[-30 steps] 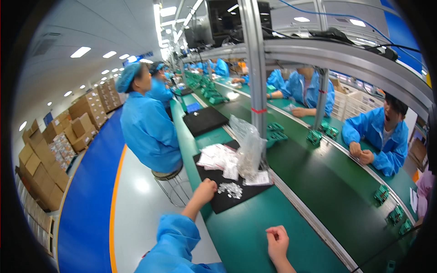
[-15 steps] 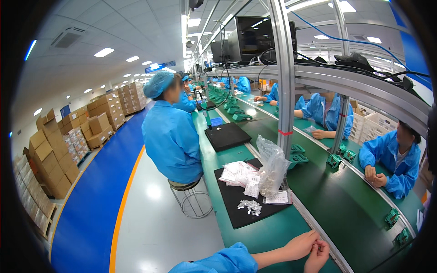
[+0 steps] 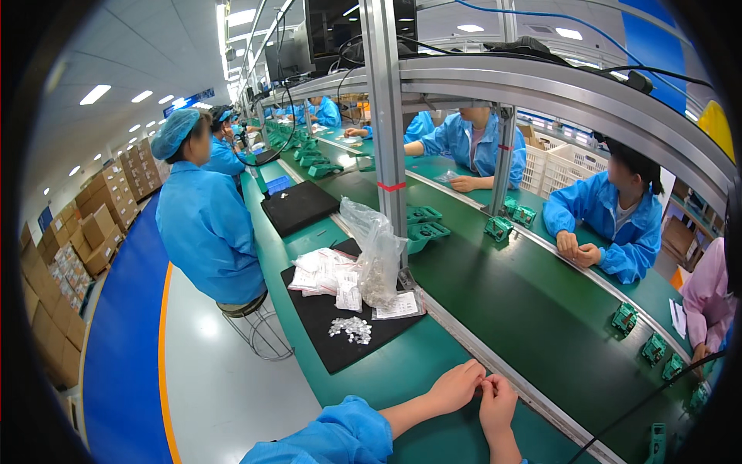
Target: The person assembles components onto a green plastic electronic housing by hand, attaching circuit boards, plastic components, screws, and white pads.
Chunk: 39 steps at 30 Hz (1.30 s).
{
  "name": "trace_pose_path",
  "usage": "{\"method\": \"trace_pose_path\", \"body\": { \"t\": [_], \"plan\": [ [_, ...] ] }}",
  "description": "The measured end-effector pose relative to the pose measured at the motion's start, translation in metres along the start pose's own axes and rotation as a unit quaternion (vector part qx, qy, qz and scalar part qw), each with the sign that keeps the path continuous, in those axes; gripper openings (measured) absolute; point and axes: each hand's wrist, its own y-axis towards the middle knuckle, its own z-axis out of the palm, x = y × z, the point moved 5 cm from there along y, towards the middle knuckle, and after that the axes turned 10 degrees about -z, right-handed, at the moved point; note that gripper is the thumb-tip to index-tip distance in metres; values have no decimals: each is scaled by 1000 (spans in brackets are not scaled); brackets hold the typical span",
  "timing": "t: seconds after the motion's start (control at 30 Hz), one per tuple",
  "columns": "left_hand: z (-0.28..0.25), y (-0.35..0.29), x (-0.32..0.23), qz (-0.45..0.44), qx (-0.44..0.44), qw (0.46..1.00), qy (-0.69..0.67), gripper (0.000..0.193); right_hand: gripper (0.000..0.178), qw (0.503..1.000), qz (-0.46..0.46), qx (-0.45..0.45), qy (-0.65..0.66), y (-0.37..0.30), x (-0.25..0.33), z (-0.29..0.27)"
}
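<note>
Over the green bench, near its rail, my left hand and my right hand meet at the fingertips. Both have curled fingers pressed together in a pinch. Whatever may be between the fingertips is hidden or too small to make out. Just beyond my hands, a black mat carries a pile of small whitish pieces. White packets with red edges lie on it, beside a bulging clear plastic bag and a labelled flat packet.
A metal post rises past the bag to an overhead frame. Beyond the rail runs a dark green belt. Green assemblies line its far side, with co-workers seated there. Another co-worker sits to the left.
My view has turned to the right, so the bench and mat appear further left. My hands remain together at the fingertips, and more of my right hand and wrist shows.
</note>
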Motion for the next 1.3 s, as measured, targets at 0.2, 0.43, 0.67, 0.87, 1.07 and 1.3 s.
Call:
{"method": "trace_pose_path", "body": {
  "t": [0.2,0.43,0.67,0.87,1.07,1.3],
  "plan": [
    [5,-1,4,-34,34,996,-72,7,8,998,2,11,-63,-1,5,-2],
    [11,-5,9,-184,126,944,-244,16,8,997,33,27,-63,-2,1,-4],
    [19,-4,23,-275,177,851,-410,15,6,999,15,21,-22,-1,0,-2],
    [19,-3,22,-295,196,818,-454,13,5,1000,-7,1,-25,2,4,-4],
    [24,-5,29,-267,192,826,-458,10,4,987,-95,40,-124,3,5,-7],
    [11,0,18,-253,273,857,-356,14,18,964,-118,142,-192,-1,14,-8]
  ]
}}
